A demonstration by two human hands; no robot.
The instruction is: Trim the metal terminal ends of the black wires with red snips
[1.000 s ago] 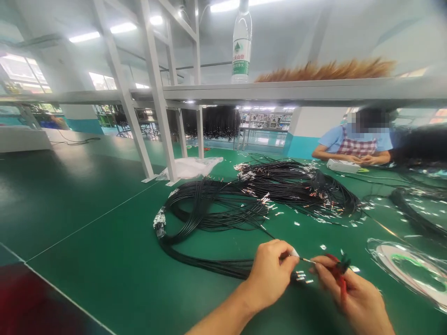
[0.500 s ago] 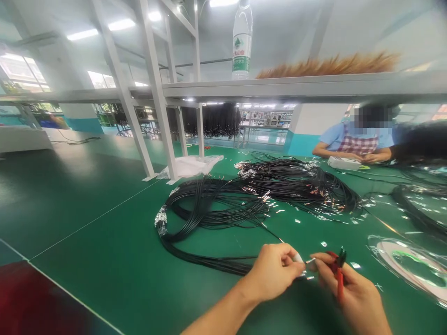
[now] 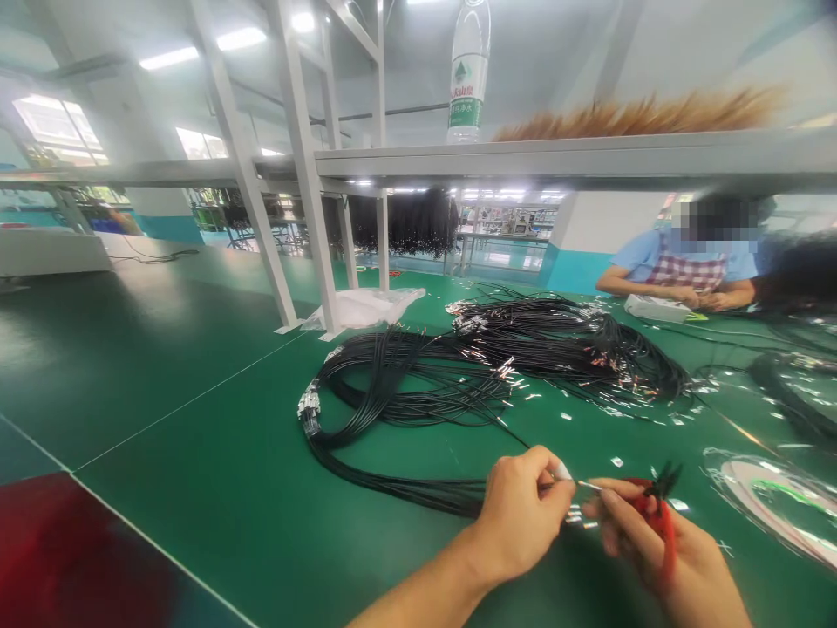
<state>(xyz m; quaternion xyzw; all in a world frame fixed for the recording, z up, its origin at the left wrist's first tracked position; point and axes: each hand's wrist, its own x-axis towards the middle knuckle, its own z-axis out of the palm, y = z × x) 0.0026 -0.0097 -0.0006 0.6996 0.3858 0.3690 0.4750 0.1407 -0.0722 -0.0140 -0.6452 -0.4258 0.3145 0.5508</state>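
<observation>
My left hand (image 3: 527,506) is closed in a pinch on the end of a black cable (image 3: 513,434), close to its stripped tip. Facing it, my right hand (image 3: 660,541) holds red-handled pliers (image 3: 665,523) in its palm, their dark jaws pointing up and away. Its thumb and forefinger pinch the thin pale tip of the same cable. Under my left hand runs a bundle of black cables (image 3: 398,491), with several silvery ends showing beneath the fingers. That bundle curves back to a clear plastic-wrapped section (image 3: 309,408) on the green tabletop (image 3: 228,506).
Behind lies a larger pile of black cables (image 3: 536,336), with small white scraps around it. A ring of pale wire (image 3: 778,506) is at the right. A white shelf frame (image 3: 307,174) stands on the table, carrying a water bottle (image 3: 468,87). A co-worker (image 3: 686,262) sits opposite.
The view has shifted slightly, moving the scene to the right. My right hand has drawn a little away from the left, and the pliers have turned in its palm, jaws leaning further right.
</observation>
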